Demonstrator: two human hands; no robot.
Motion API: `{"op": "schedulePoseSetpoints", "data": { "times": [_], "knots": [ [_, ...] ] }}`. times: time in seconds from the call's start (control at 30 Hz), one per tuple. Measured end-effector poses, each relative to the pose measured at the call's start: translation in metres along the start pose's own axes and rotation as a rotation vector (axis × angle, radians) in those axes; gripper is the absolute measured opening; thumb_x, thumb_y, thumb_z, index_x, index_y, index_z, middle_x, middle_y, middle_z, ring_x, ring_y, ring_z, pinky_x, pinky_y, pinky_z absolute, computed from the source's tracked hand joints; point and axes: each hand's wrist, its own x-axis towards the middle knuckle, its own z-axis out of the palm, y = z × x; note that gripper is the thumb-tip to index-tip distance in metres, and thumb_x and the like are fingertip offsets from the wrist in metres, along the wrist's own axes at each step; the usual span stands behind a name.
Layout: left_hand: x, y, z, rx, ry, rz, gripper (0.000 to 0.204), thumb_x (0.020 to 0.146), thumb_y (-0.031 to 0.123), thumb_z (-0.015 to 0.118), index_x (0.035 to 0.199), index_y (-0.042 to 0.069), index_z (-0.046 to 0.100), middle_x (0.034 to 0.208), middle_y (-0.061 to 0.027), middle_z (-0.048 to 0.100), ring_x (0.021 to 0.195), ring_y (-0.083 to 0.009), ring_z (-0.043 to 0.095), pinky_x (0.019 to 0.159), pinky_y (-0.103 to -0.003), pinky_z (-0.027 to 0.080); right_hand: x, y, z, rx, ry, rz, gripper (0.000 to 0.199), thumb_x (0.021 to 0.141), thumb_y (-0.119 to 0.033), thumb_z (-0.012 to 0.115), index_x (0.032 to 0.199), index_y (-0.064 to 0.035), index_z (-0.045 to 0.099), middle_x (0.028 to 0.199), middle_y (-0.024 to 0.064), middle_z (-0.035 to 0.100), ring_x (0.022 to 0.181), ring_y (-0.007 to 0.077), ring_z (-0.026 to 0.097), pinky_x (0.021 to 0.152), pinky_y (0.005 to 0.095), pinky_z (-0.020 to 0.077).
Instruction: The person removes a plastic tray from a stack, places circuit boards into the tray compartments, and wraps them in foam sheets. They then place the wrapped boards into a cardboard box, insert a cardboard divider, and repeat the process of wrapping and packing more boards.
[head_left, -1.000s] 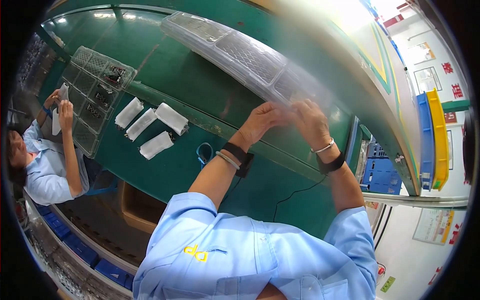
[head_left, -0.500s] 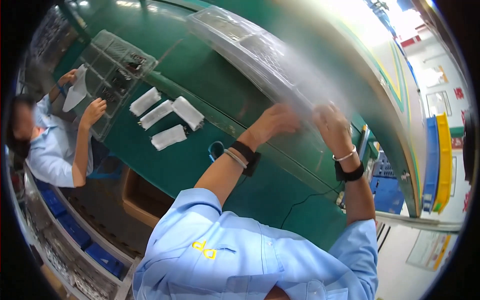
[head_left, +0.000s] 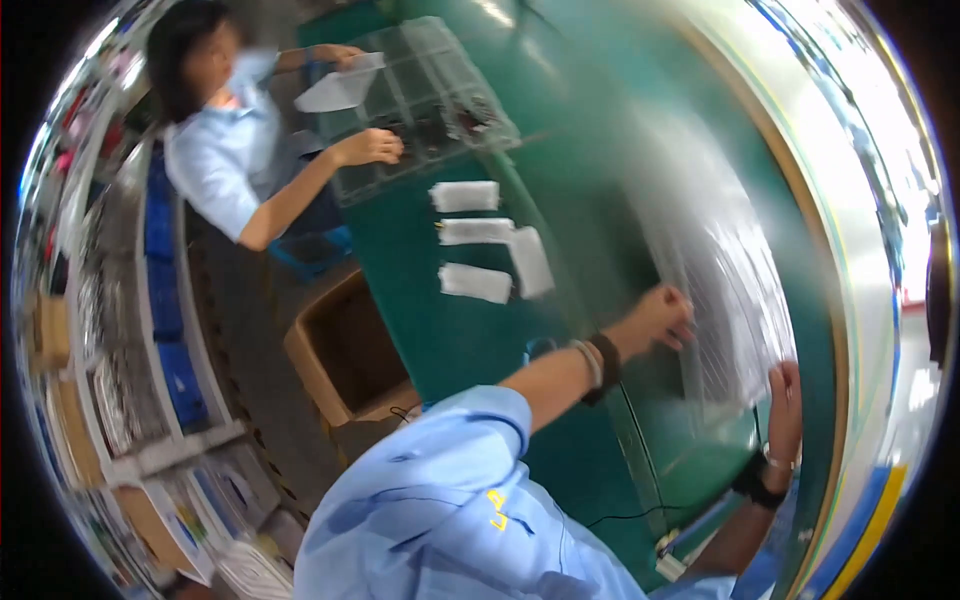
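A long clear plastic tray point(head_left: 722, 262) lies blurred on the green table point(head_left: 590, 150). My left hand point(head_left: 662, 316) grips its near left edge. My right hand point(head_left: 785, 396) holds its near right end, fingers along the rim. Both wrists wear dark bands. Whether the tray rests on the table or is lifted, I cannot tell.
Several small white packets point(head_left: 478, 236) lie on the table to the left. A second clear compartment tray point(head_left: 425, 95) sits at the far left, where another person point(head_left: 235, 150) holds a white bag. An open cardboard box point(head_left: 345, 355) stands on the floor; shelves point(head_left: 150, 330) line the left.
The view has swung sharply, so the table now runs upward. The clear tray has come closer to me, and both hands still hold its near end.
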Motion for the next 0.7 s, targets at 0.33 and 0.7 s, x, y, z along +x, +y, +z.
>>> {"op": "schedulePoseSetpoints", "data": {
  "times": [0.33, 0.7],
  "knots": [
    [0.027, 0.042, -0.019, 0.039, 0.142, 0.191, 0.056, 0.084, 0.032, 0.065, 0.125, 0.007, 0.036, 0.096, -0.0057, 0.054, 0.084, -0.0161, 0.057, 0.059, -0.036, 0.055, -0.020, -0.002, 0.028, -0.168, -0.002, -0.235, 0.008, 0.084, -0.005, 0.060, 0.090, -0.0011, 0.057, 0.079, 0.0123, 0.050, 0.068, 0.0244, 0.052, 0.064, 0.0335, 0.0437],
    [0.049, 0.078, -0.047, -0.073, 0.018, 0.127, 0.025, 0.090, 0.026, 0.062, 0.107, 0.009, 0.052, 0.080, -0.0031, 0.061, 0.067, -0.0152, 0.062, 0.064, -0.038, 0.058, -0.009, -0.017, 0.048, -0.267, 0.025, -0.264, 0.031, 0.081, -0.008, 0.064, 0.110, -0.0030, 0.056, 0.099, 0.0152, 0.058, 0.096, 0.0323, 0.057, 0.083, 0.0389, 0.0456]
  ]
}}
